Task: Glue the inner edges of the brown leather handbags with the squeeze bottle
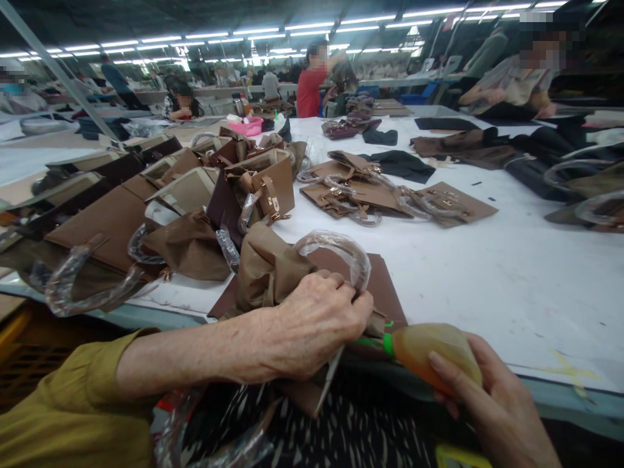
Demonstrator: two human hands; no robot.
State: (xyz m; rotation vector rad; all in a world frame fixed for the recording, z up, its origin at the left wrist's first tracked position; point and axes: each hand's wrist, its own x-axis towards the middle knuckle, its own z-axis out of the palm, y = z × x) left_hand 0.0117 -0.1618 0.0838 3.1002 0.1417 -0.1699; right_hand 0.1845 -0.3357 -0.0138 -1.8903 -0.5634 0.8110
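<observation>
My left hand is closed on a brown handbag at the table's near edge, gripping it by the base of its plastic-wrapped handle. Brown paper stuffing bulges from the bag just left of that hand. My right hand is wrapped round the amber handle of a tool with a green collar, whose front end points at the bag beneath my left hand. The tool's tip is hidden.
Several brown handbags with wrapped handles stand in a cluster at the left. Flat brown bag parts lie mid-table on the white table. Dark fabric pieces lie farther back. Other people work at the far side and right.
</observation>
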